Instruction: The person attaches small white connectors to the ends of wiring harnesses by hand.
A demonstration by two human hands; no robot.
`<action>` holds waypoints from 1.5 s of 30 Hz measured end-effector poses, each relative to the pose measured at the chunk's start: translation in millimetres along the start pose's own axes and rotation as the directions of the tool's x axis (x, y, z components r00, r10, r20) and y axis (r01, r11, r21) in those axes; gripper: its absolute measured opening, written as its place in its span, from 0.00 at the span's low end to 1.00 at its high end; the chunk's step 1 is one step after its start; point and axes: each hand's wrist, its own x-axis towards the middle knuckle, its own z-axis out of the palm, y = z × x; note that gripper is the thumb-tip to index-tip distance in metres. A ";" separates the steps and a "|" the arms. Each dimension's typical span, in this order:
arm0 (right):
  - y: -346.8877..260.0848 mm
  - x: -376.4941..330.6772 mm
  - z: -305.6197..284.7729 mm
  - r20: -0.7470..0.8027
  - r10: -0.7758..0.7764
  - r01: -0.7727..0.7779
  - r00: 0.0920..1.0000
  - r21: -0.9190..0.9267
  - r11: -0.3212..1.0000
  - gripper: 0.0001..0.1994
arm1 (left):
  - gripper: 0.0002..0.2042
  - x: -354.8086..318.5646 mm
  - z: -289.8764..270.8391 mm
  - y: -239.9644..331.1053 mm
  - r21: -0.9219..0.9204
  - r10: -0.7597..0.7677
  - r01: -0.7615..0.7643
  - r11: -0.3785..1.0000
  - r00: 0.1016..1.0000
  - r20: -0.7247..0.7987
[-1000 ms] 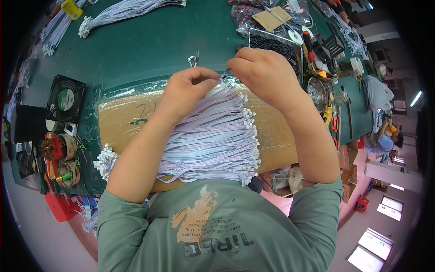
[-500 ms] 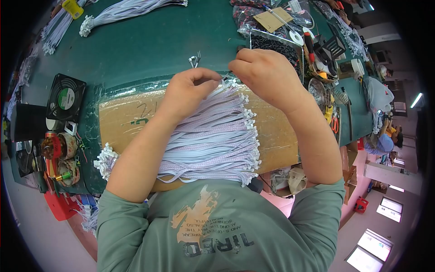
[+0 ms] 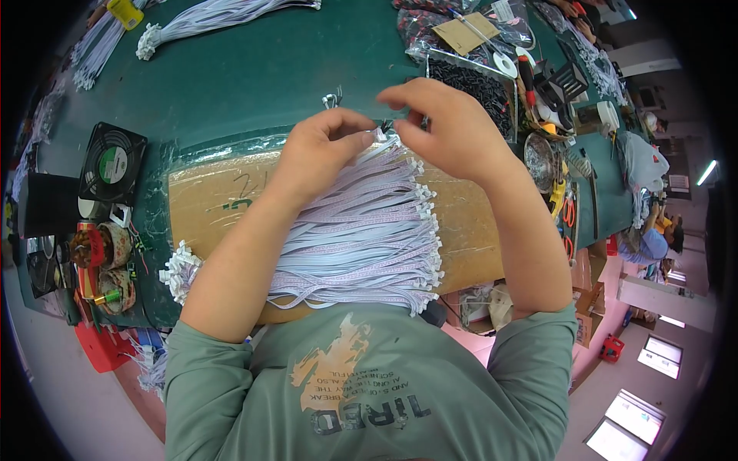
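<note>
A wide row of flat white cables (image 3: 354, 246) with small white connectors lies across a brown cardboard sheet (image 3: 211, 207) in front of me. At the row's far end, my left hand (image 3: 319, 150) pinches a cable by its white connector (image 3: 379, 136), where short dark leads (image 3: 387, 125) stick out. My right hand (image 3: 450, 127) hovers just right of these leads. Its index finger is stretched out and apart from the thumb, and nothing shows between them. Beyond my left fingertips stands a small cluster of dark-and-white wire ends (image 3: 332, 98).
A tray of small black parts (image 3: 469, 88) sits behind my right hand. Along the right lie a red-and-black screwdriver (image 3: 526, 77), a metal bowl (image 3: 540, 161) and orange-handled scissors (image 3: 568, 211). A black fan (image 3: 112, 165) stands left. Another cable bundle (image 3: 223, 21) lies at the back.
My right hand has drawn back slightly, and its thumb and index finger have spread apart, exposing the dark leads. The left hand has kept its pinch almost in place.
</note>
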 end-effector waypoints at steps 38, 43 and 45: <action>5.9 -2.5 53.9 -0.065 0.335 -0.159 0.940 0.785 0.599 0.18 | 0.10 6.2 -6.5 -4.3 -0.373 -0.031 0.044 0.927 0.999 0.041; 5.4 -2.7 56.7 0.037 0.370 -0.210 0.928 0.874 0.439 0.19 | 0.10 5.4 -6.2 -5.0 -0.395 -0.040 0.050 0.917 0.999 0.032; 5.9 -3.0 58.0 0.050 0.388 -0.217 0.920 0.891 0.400 0.19 | 0.10 5.8 -6.7 -6.4 -0.392 -0.036 0.047 0.919 0.999 0.035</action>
